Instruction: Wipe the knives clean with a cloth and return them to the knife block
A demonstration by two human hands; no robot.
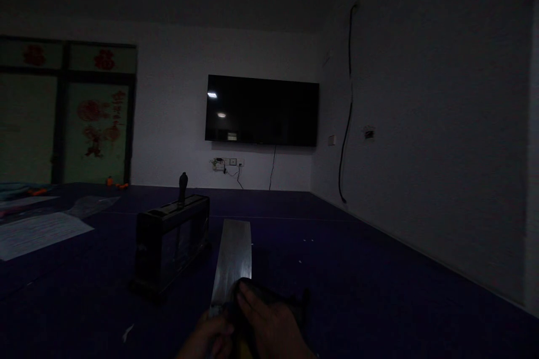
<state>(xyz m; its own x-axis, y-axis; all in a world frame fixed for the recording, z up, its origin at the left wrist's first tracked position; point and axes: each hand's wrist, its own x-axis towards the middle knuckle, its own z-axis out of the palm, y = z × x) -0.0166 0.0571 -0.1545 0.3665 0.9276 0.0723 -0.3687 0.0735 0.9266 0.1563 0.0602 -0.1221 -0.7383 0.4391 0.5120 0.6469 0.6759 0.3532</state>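
Left hand [210, 336] curls its fingers round the near end of a flat metal strip [232, 258], thumb on top, so it looks pinched there. Strip runs forward from that hand, far end free and pointing away; held at one end, probably so the rest of its face lies open to the right hand [273, 325].

Right hand lies just beside the left, fingers straight and pressed together over a dark object [263, 289] that overlaps the strip's right edge. Flat fingers suggest pressing or steadying; can't tell if the thumb closes underneath. Too dim to name the dark object, which may be a tool.

Ahead and left of the left hand, a black frame [147, 249] stands upright on the purple surface [357, 286], its knobbed handle [182, 188] up, apart from both hands, likely set aside within reach. Farther left of it: paper sheet [42, 233] and clear plastic [95, 206], out of the working area. White scrap [127, 332] left of the left hand.
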